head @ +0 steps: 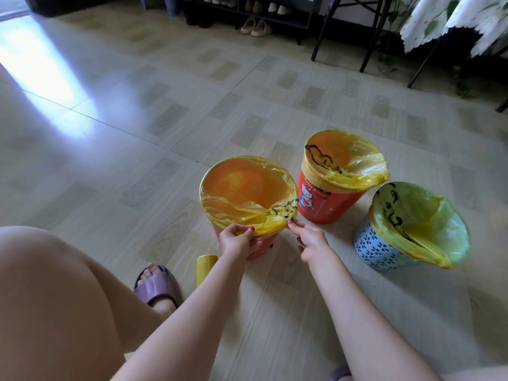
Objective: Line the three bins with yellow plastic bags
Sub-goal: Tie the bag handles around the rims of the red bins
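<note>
The floor (137, 111) lies open to the left and behind the three bins. The near bin (258, 250) and the red bin (327, 207) stand almost touching, and the blue bin (379, 251) leaves only a narrow gap. The bag roll (204, 269) and a slippered foot (156, 284) block the near left side.

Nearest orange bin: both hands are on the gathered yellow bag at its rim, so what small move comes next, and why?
Probably tuck the gathered slack down under the rim. The left hand and right hand pinch a bunched fold of the yellow plastic bag at the near edge of the nearest orange bin; the red cartoon-printed bin and blue perforated bin already look lined.
</note>
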